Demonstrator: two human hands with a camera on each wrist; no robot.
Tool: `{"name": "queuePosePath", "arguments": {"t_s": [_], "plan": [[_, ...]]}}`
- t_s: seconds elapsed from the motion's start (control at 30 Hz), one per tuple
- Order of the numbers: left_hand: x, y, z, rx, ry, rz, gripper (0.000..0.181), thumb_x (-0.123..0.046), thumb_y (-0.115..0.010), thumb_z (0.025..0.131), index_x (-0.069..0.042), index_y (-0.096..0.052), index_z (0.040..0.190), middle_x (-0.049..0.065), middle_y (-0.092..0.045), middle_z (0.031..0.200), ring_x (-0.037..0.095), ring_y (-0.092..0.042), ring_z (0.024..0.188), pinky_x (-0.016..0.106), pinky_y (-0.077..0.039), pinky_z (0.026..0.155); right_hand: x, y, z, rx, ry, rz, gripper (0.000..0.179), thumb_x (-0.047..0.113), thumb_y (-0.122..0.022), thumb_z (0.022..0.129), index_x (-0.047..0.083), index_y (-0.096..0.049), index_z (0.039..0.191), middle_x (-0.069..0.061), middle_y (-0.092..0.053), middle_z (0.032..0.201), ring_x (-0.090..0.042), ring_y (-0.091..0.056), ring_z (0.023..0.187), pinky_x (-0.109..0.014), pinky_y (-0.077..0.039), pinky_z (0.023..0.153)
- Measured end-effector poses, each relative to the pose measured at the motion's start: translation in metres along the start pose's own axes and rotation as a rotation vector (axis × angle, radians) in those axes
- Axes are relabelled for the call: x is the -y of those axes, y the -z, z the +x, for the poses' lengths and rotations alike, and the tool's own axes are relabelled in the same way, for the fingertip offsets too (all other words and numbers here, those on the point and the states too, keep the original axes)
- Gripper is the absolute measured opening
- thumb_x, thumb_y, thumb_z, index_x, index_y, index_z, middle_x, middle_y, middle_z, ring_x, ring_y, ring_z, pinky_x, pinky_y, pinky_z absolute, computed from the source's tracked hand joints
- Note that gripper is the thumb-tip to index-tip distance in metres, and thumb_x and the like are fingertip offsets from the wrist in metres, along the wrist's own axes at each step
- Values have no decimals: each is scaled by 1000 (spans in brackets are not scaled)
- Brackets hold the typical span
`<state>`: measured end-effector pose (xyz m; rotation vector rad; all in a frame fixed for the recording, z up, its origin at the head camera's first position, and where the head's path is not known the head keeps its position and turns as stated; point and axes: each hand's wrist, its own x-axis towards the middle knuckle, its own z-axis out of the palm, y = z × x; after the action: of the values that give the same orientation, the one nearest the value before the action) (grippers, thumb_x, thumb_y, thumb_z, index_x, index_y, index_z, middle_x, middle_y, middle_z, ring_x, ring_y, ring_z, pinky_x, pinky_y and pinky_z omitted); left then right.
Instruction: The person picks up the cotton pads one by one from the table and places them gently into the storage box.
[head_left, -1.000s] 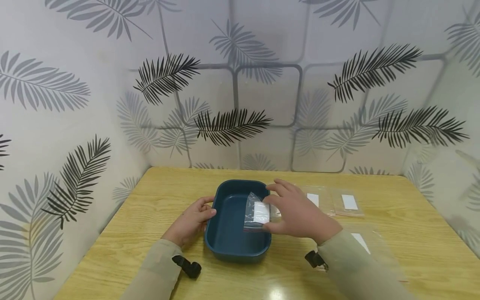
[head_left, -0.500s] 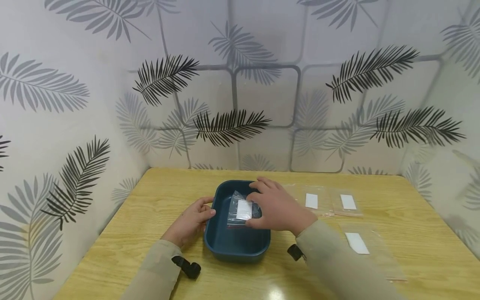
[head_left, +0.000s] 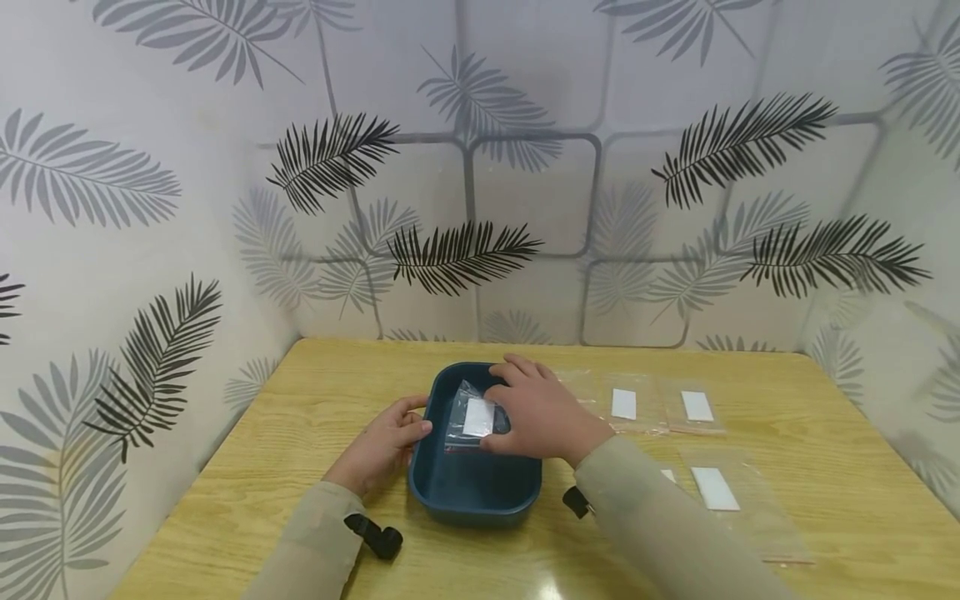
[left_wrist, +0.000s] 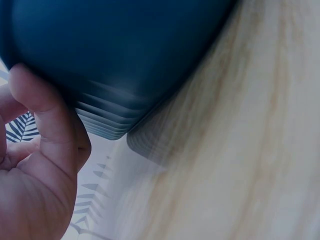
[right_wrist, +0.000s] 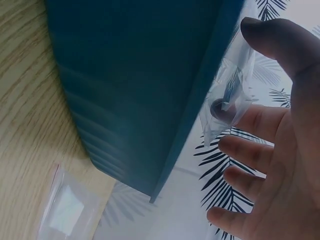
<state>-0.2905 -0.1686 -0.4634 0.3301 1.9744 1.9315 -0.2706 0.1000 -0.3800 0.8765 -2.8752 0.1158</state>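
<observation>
A deep blue rectangular container [head_left: 476, 515] with rounded corners stands on the table. My left hand [head_left: 384, 437] holds it at its left side, thumb at the rim and fingers along the outer wall. In the left wrist view that thumb and a bent finger [left_wrist: 84, 145] lie against the container's side. Over the opening, my right hand [head_left: 542, 414] pinches a small clear zip bag [head_left: 457, 425] between thumb and index finger. A white label or card shows in the bag, with a red line along its lower edge. The other fingers of the right hand stand spread in the right wrist view.
More clear zip bags with white rectangles lie flat on the wood-grain table [head_left: 315, 375]: one bag [head_left: 623, 404] and another bag [head_left: 697, 407] at the back right, a larger bag [head_left: 750, 508] nearer. The right sleeve partly covers another white piece. A leaf-patterned wall [head_left: 525, 192] rises behind.
The right hand has carried the zip bag leftward, from the container's right side to further over its opening. The left hand and the container have kept their place.
</observation>
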Motion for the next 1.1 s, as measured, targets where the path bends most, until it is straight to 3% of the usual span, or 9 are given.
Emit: {"name": "queuePosePath", "arguments": {"t_s": [0.37,0.8,1.1], "plan": [[0,-1,0,-2,-8,13,52,-13,-54,106,-5,-34,153,11,-54,100,18,-56,74,27,-49,60,-5,-6,0,36,-29,13,70,63,-70,86,17,-62,138,-12,-41,156,-36,-24,149,-61,-26,114],[0,0,0,-6,-3,17,52,-14,-56,105,-6,-35,152,13,-54,102,19,-56,76,27,-49,61,-46,-9,-8,35,-105,39,67,57,-69,90,15,-60,141,-15,-39,155,-38,-24,148,-63,-26,114],[0,1,0,4,-6,15,51,-14,-54,106,-5,-35,153,12,-54,101,19,-55,75,27,-48,60,-78,-9,-20,-37,-117,67,56,43,-68,94,8,-61,137,-21,-45,149,-43,-34,141,-61,-32,110]]}}
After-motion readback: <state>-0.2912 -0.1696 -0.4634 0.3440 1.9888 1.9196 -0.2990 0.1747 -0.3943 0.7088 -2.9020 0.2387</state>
